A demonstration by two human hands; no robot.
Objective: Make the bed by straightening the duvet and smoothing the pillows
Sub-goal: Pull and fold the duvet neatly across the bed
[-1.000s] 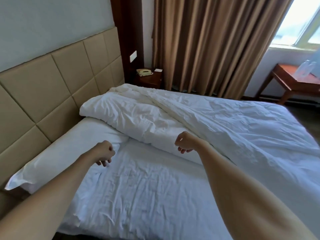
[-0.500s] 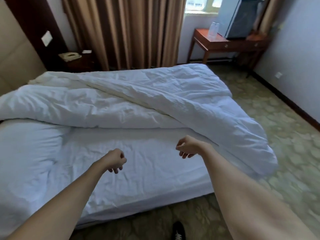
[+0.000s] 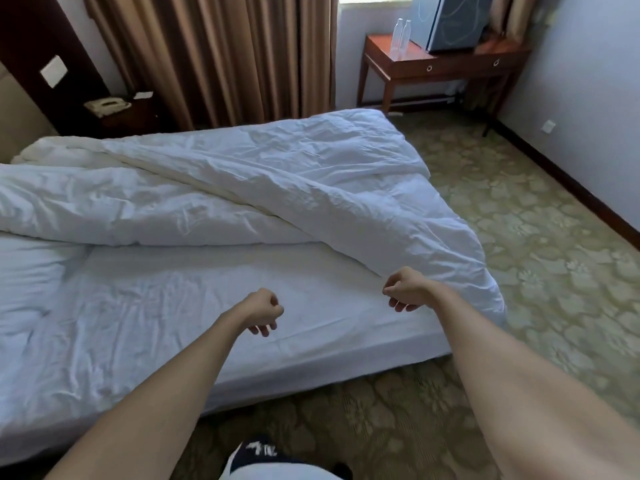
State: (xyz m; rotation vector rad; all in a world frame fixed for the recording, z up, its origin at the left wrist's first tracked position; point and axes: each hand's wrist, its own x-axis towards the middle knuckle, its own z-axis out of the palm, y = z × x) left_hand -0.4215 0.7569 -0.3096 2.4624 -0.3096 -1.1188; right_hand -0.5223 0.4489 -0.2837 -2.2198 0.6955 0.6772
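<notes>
The duvet is not yet straightened: it lies bunched and folded back across the far half of the bed, with one corner trailing off the foot end toward the carpet. The near half of the bed shows bare, wrinkled sheet. So the step in hand looks like the very start of the duvet work, reaching for its near edge.

The next move calls for a grip on that folded edge, likely at the corner just beyond the right hand, then a pull toward the near side so the duvet spreads flat. A second grip farther up the edge would keep the pull even. The pillow at the left edge waits for smoothing later.

Both arms stretch forward over the bed. The left hand hangs above the sheet, fingers loosely curled, holding nothing. The right hand, also loosely curled and empty, is just beside the duvet's edge; I cannot tell whether it touches the cloth.
</notes>
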